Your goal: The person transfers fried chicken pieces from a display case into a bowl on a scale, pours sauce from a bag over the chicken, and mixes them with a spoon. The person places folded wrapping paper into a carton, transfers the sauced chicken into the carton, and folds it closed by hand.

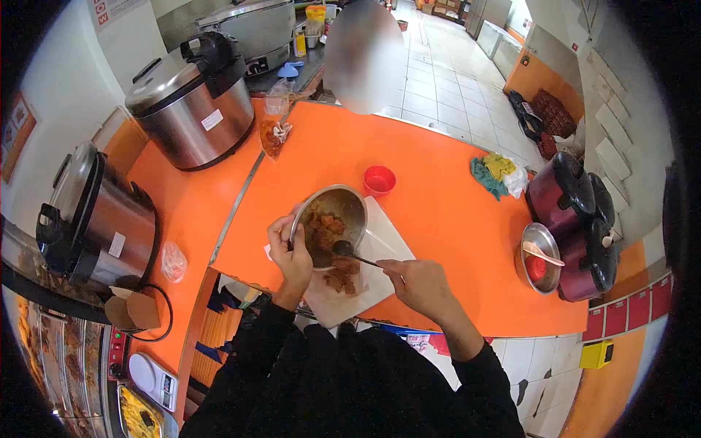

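My left hand (289,248) grips the left rim of a metal bowl (355,208), which is tilted toward me and holds brown chunks of food in sauce (323,226). My right hand (420,286) is closed on the handle of a dark spoon (344,249), whose head is at the bowl's lower right edge. Below the bowl, a pile of brown food (342,279) lies on a white board (383,255). Just beyond the bowl stands a small red bowl (380,179).
Two large cookers (196,109) (109,226) stand at the left. On the right are dark red pots (584,255), a metal bowl with a wooden spoon (539,286) and cloths (499,174). A plastic bag of food (273,137) lies near the table's far left; a blurred person stands beyond.
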Tool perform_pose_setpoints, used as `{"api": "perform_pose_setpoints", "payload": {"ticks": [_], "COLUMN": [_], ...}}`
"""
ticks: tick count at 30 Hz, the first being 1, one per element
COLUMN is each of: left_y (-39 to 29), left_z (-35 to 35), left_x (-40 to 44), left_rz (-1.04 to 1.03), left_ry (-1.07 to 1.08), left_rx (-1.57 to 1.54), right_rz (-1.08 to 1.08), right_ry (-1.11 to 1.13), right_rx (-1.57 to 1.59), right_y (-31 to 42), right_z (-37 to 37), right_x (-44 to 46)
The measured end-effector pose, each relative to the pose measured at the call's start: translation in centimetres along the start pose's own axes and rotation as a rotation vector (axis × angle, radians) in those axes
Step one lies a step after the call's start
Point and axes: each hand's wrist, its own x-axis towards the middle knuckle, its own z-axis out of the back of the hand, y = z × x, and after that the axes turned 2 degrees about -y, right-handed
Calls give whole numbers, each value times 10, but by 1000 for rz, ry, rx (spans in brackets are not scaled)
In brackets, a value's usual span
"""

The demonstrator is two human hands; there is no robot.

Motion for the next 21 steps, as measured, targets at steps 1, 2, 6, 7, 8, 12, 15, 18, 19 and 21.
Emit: {"api": "perform_pose_setpoints", "payload": {"ticks": [1, 2, 6, 7, 8, 12, 15, 18, 19, 21], "left_y": [-1, -3, 0, 1, 1, -2, -4, -6, -5, -8], "left_z": [1, 2, 5, 6, 6, 5, 2, 1, 2, 4], "left_x": [1, 1, 0, 0, -1, -6, -6, -4, -3, -1], "left_rz": [-6, -12, -23, -29, -33, -46, -37, -7, -1, 17], "left_ry": [9, 18, 14, 19, 26, 7, -50, -80, -88, -98], "left_rx": [8, 17, 14, 11, 9, 20, -17, -36, -33, -22], "right_rz": [-14, -10, 7, 10, -6, -137, -197, -90, -31, 22], "right_ry": [-18, -27, -53, -58, -68, -50, -71, -120, -136, -35], "right_rx": [0, 5, 45, 59, 52, -6, 71, 114, 112, 45], "right_y": [1, 0, 1, 3, 4, 20, 37, 39, 39, 38], "right_z": [0, -1, -2, -1, -3, -31, -51, -66, -68, -58], "right_x": [0, -1, 0, 0, 2, 14, 17, 16, 16, 14]}}
